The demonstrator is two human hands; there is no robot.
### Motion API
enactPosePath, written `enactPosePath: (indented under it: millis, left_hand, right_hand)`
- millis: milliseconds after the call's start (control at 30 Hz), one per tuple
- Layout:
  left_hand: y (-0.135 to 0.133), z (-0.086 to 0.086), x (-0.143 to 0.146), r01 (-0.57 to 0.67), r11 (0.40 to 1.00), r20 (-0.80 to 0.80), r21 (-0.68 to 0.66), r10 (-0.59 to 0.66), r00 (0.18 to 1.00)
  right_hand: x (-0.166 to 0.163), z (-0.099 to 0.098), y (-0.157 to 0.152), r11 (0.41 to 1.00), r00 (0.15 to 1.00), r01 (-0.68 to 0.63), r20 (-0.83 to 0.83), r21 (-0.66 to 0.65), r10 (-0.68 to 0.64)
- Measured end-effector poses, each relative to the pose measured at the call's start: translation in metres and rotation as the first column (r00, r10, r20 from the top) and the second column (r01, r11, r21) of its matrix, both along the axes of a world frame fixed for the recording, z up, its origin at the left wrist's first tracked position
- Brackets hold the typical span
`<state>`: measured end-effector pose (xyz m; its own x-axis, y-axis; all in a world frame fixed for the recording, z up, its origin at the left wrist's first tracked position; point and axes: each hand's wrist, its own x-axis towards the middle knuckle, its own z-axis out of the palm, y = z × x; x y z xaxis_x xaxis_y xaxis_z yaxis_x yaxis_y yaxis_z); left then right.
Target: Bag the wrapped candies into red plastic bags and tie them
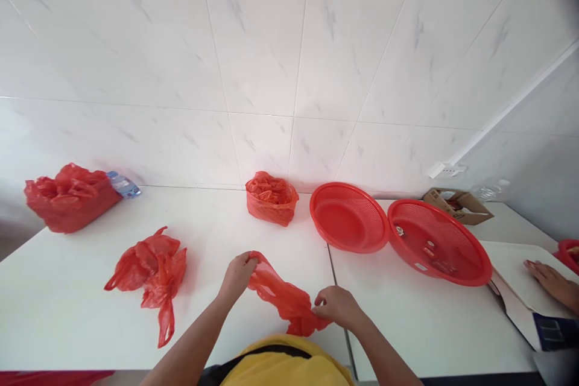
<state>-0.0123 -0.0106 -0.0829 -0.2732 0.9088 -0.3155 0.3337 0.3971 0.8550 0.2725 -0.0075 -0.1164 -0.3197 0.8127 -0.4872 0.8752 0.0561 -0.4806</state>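
Stretched between my hands over the front of the white table is a red plastic bag [287, 298]. My left hand [237, 277] pinches its upper left end. At the lower right end, my right hand [337, 307] grips the bag between thumb and fingers. To the left lies a crumpled heap of red plastic bags [151, 268] with handle loops sticking out. Beyond my hands, against the wall, stands an open red bag [271, 199] stuffed with more crumpled red plastic.
Right of centre sit a red plastic basket [348, 217] and a second red basket [438, 241] with a few small packets inside. A cardboard box [459, 205] stands behind. A full red bag [72, 196] and a plastic bottle [123, 184] are far left. Another person's hand [552, 283] rests on a white board.
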Motion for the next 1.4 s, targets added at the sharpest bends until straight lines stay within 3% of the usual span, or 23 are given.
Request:
enactPosePath:
  millis: [167,267,367,467,533,567,600,633,667,700,733,767,833,867,933,1000,1033,1100,1167,1233,1300,1333,1400]
  left_hand:
    - [0.002,-0.002,-0.005,-0.048,0.998,0.171,-0.03,0.052,0.984]
    - [0.003,-0.006,-0.006,-0.074,0.996,0.242,-0.043,0.082,0.967]
    - [0.003,-0.008,-0.001,-0.063,0.997,0.275,-0.04,0.072,0.959]
    - [0.003,0.008,0.006,-0.06,0.998,0.215,-0.006,0.06,0.975]
    - [-0.001,0.034,0.009,-0.081,0.989,0.078,0.122,0.072,0.994]
    - [-0.004,0.05,0.01,-0.086,0.965,-0.025,0.246,0.095,0.995]
    - [-0.008,0.065,0.009,-0.041,0.905,-0.132,0.424,0.106,0.986]
    - [-0.012,0.078,0.008,0.031,0.802,-0.223,0.597,0.128,0.966]
    - [-0.016,0.086,0.006,0.096,0.681,-0.288,0.726,0.174,0.942]
    - [-0.019,0.09,0.005,0.18,0.601,-0.349,0.778,0.176,0.921]
    - [-0.021,0.086,0.003,0.282,0.613,-0.426,0.738,0.099,0.9]
    - [-0.023,0.077,0.002,0.379,0.656,-0.487,0.653,-0.021,0.873]
    - [-0.023,0.048,-0.001,0.522,0.787,-0.494,0.33,-0.327,0.806]
    - [-0.023,0.031,-0.003,0.545,0.823,-0.422,0.164,-0.44,0.792]
    - [-0.023,0.005,-0.007,0.437,0.899,-0.24,0.004,-0.424,0.873]
    - [-0.025,-0.004,-0.008,0.329,0.944,0.041,-0.022,-0.327,0.944]
    - [-0.025,-0.003,-0.006,0.271,0.963,0.217,-0.008,-0.263,0.94]
    - [-0.023,0.008,-0.001,0.145,0.989,0.543,0.017,-0.131,0.829]
    - [-0.017,0.019,0.006,0.005,1.0,0.73,-0.015,0.008,0.683]
    - [-0.009,0.024,0.012,-0.096,0.992,0.792,-0.078,0.12,0.599]
    - [-0.003,0.02,0.016,-0.154,0.98,0.783,-0.127,0.195,0.59]
    - [-0.001,0.017,0.016,-0.165,0.976,0.765,-0.142,0.214,0.608]
    - [-0.001,0.007,0.014,-0.17,0.974,0.722,-0.151,0.226,0.654]
  right_hand:
    - [0.012,-0.007,-0.008,0.977,0.951,0.043,-0.29,-0.211,-0.105]
    - [0.017,-0.018,-0.012,0.966,0.918,0.073,-0.362,-0.248,-0.163]
    - [0.017,-0.025,-0.011,0.976,0.96,0.13,-0.225,-0.176,-0.168]
    - [0.016,-0.007,-0.004,0.972,0.973,0.23,-0.024,0.045,-0.229]
    - [0.019,0.02,0.001,0.893,0.924,0.381,-0.07,0.24,-0.376]
    - [0.021,0.036,0.003,0.808,0.874,0.486,-0.167,0.333,-0.457]
    - [0.025,0.05,0.004,0.683,0.802,0.597,-0.312,0.42,-0.509]
    - [0.028,0.062,0.004,0.545,0.736,0.677,-0.453,0.495,-0.503]
    - [0.03,0.069,0.004,0.465,0.715,0.699,-0.533,0.543,-0.452]
    - [0.031,0.07,0.004,0.445,0.728,0.685,-0.563,0.576,-0.392]
    - [0.031,0.066,0.004,0.499,0.774,0.63,-0.539,0.595,-0.333]
    - [0.029,0.056,0.003,0.596,0.829,0.548,-0.476,0.587,-0.293]
    - [0.021,0.027,0.002,0.729,0.881,0.443,-0.405,0.522,-0.245]
    - [0.017,0.011,0.001,0.772,0.892,0.415,-0.382,0.481,-0.242]
    - [0.012,-0.018,-0.002,0.827,0.888,0.424,-0.348,0.37,-0.3]
    - [0.011,-0.036,-0.005,0.84,0.854,0.478,-0.359,0.256,-0.376]
    - [0.012,-0.039,-0.006,0.84,0.83,0.505,-0.381,0.2,-0.408]
    - [0.016,-0.039,-0.007,0.839,0.781,0.536,-0.434,0.096,-0.45]
    - [0.023,-0.032,-0.003,0.855,0.743,0.518,-0.485,-0.02,-0.461]
    - [0.035,-0.024,0.006,0.877,0.712,0.46,-0.534,-0.136,-0.456]
    - [0.056,-0.018,0.019,0.847,0.656,0.496,-0.556,-0.193,-0.51]
    - [0.069,-0.016,0.027,0.806,0.619,0.56,-0.551,-0.19,-0.56]
    - [0.102,-0.013,0.043,0.669,0.522,0.733,-0.529,-0.124,-0.669]
